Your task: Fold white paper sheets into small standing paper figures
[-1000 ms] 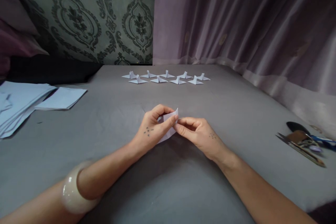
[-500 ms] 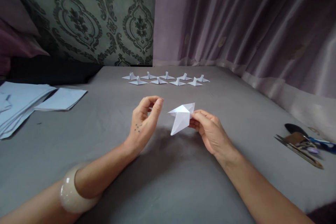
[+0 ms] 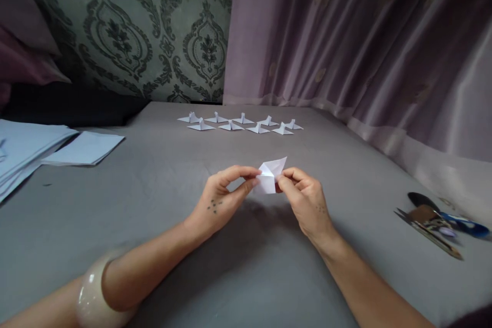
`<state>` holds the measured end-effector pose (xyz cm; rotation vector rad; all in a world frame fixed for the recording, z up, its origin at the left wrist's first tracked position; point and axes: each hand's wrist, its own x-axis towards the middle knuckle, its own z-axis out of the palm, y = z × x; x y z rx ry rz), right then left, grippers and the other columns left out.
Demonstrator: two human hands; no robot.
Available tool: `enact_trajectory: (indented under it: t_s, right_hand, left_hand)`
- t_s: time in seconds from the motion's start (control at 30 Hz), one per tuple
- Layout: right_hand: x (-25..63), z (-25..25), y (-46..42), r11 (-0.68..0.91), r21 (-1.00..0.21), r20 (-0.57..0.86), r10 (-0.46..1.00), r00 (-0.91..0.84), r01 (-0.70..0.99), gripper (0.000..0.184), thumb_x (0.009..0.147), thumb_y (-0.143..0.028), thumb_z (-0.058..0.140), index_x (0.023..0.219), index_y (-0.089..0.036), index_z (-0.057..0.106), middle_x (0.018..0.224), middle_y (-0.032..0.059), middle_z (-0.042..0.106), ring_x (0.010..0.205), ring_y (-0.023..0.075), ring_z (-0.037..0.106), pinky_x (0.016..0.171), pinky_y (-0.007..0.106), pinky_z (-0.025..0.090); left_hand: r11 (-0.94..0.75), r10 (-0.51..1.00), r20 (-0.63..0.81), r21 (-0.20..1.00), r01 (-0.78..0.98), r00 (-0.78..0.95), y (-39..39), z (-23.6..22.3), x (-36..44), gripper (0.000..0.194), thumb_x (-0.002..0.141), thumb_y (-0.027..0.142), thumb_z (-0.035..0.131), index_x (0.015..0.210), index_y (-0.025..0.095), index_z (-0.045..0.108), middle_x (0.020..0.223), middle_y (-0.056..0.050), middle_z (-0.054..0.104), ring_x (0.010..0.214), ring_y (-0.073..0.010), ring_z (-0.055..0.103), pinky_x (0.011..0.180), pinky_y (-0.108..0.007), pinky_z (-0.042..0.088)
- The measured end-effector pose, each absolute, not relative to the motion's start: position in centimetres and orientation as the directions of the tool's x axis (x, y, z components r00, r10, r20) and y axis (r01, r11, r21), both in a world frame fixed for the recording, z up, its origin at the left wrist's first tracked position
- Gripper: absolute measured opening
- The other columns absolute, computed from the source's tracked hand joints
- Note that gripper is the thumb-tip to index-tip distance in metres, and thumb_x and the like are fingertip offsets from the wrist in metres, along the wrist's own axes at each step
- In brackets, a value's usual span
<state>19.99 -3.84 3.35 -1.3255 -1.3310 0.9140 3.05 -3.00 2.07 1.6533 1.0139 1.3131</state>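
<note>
A white folded paper bird (image 3: 268, 178) is held above the grey table (image 3: 184, 287), between my two hands. My left hand (image 3: 223, 192) pinches its left end between thumb and fingers. On the opposite side, my right hand (image 3: 303, 195) grips the paper near its right edge. One pointed flap sticks up toward the upper right. My fingertips cover parts of both ends. Farther back stand several similar folded paper birds (image 3: 230, 125) in two rows, with wings spread on the tabletop.
Stacked white paper sheets (image 3: 34, 143) and a smaller paper pile (image 3: 86, 147) lie at the left. Scissors (image 3: 467, 224) and other small tools, partly overlapping, rest at the right. Behind are a black cloth (image 3: 77, 105), patterned wallpaper and a purple curtain (image 3: 300, 36).
My left hand has moved right and taken hold of the paper bird's left end; before, it was apart from it. My right hand keeps its hold. The view has tilted slightly up.
</note>
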Motion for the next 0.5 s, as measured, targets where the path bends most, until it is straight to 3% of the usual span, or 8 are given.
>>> enact_trajectory:
  t_s: [0.17,0.4,0.5]
  right_hand:
    - [20.07,3.51,-3.97,0.108,-0.967,0.127,0.990,0.067,0.230,0.015,0.079,-0.029,0.058,0.069,-0.018,0.062,0.066,-0.0005,0.065,0.067,0.0142,0.061,0.067,0.026,0.045]
    - [19.72,4.06,-4.43,0.133,-0.951,0.148,0.988,0.035,0.279,0.014,0.080,-0.029,0.059,0.071,-0.017,0.060,0.069,0.0014,0.067,0.069,0.0152,0.063,0.068,0.028,0.047]
    - [19.69,4.20,-4.55,0.149,-0.965,0.162,0.986,0.042,0.215,0.011,0.081,-0.030,0.059,0.084,-0.019,0.058,0.067,-0.0003,0.067,0.069,0.0152,0.065,0.069,0.028,0.049]
  left_hand:
    - [-0.328,0.943,0.320,0.941,0.090,0.092,-2.64,1.76,2.88,0.007,0.078,0.025,0.068,0.084,0.022,0.070,0.083,0.002,0.071,0.080,-0.0121,0.063,0.076,-0.020,0.047]
    - [-0.315,0.940,0.299,0.946,0.078,0.163,-2.73,2.11,2.68,0.008,0.077,0.027,0.070,0.082,0.021,0.071,0.083,0.001,0.070,0.081,-0.0128,0.062,0.078,-0.022,0.046]
    - [-0.275,0.955,0.268,0.961,0.036,0.129,-2.36,1.84,2.58,0.009,0.077,0.028,0.070,0.082,0.022,0.071,0.082,0.001,0.070,0.079,-0.0125,0.062,0.077,-0.022,0.046]
